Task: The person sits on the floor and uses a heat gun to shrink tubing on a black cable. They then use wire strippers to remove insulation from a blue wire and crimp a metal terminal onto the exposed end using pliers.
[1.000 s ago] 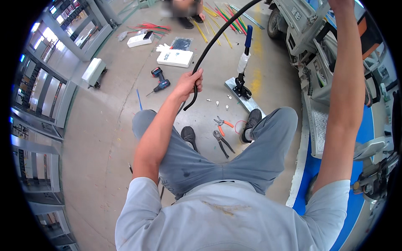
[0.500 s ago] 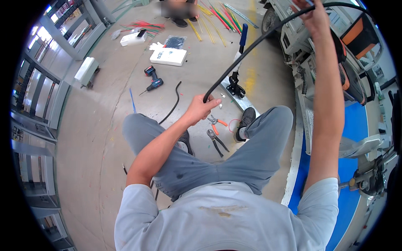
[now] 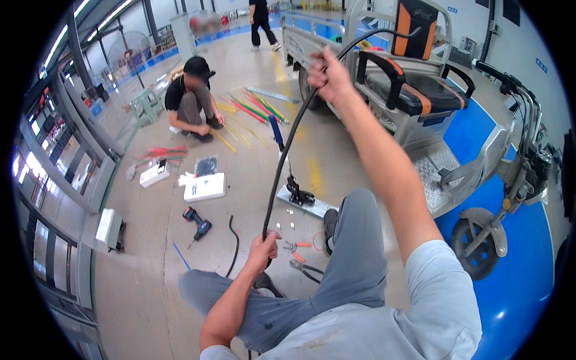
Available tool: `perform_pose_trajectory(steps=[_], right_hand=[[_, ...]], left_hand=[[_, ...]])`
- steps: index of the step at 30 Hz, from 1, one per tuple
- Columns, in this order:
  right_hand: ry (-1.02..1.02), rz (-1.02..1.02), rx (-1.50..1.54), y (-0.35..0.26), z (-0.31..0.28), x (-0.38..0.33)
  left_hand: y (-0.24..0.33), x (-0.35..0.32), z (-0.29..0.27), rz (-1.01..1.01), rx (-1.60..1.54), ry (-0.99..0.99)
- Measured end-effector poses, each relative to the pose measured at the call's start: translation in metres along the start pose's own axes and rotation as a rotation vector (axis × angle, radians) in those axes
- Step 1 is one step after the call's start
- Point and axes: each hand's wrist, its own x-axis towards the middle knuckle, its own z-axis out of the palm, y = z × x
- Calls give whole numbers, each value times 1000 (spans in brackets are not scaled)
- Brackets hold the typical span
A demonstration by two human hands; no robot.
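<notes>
A thick black cable runs up from my left hand, closed around it just above my left knee. My right hand, raised at arm's length, has its fingers curled on the upper part of this cable. Beyond the right hand the cable arcs to a free end near a seat back. On the floor between my legs lie orange-handled pliers and dark-handled cutters. A blue-handled lever tool stands on a metal bar near my right foot. A few small metal pieces lie beside it.
A cordless drill, a cut cable piece and a white box lie ahead to the left. Another person crouches by coloured strips. A cargo tricycle stands at right; a wheeled white unit at left.
The view has tilted upward, bringing the crouching person and the tricycle into sight. My right hand still holds the cable, whose free end now shows; the left hand keeps its grip.
</notes>
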Motion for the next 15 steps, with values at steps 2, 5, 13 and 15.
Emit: perform_pose_trajectory(steps=[2, 5, 13, 15], right_hand=[[-64, -37, -1, 14, 10, -16], [-133, -73, 15, 43, 31, -37], [87, -462, 216, -58, 55, -42], [207, -649, 348, -91, 60, -49]], left_hand=[[-11, 21, -13, 26, 82, 123], [-23, 31, -10, 261, 42, 329], [-28, 13, -26, 128, -127, 540], [-36, 10, -35, 120, -108, 497]])
